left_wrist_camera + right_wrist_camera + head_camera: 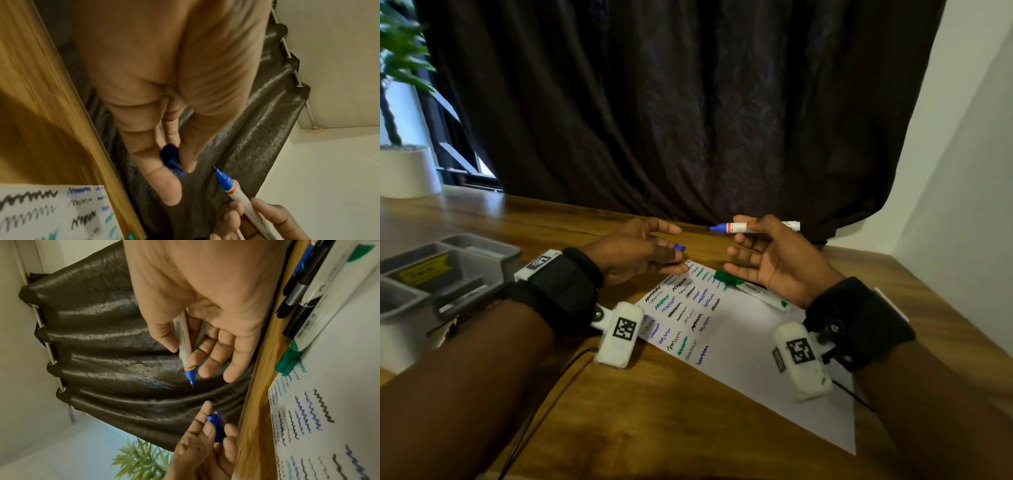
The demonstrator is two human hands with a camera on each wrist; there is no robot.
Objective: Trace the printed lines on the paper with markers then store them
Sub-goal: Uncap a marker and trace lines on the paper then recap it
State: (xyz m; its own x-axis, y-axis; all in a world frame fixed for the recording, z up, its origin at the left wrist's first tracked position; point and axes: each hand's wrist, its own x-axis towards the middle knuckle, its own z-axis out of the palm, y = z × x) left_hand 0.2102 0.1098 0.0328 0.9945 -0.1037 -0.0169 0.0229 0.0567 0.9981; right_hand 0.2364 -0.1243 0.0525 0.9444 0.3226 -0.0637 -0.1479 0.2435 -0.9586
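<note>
Where hands hover, green marker (751, 289) on paper (756, 359), grey tray (482, 250) left

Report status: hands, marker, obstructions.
Right hand pinches uncapped blue-tipped white marker. Left hand holds its blue plastic cap, apart. Nothing between them.

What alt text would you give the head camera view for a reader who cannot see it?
Above a wooden table, the right hand holds an uncapped blue-tipped white marker pointing at the left hand, which pinches its small blue cap. Below lie a white paper sheet of squiggly lines and a green-capped marker, with a grey compartment tray at left.
</note>
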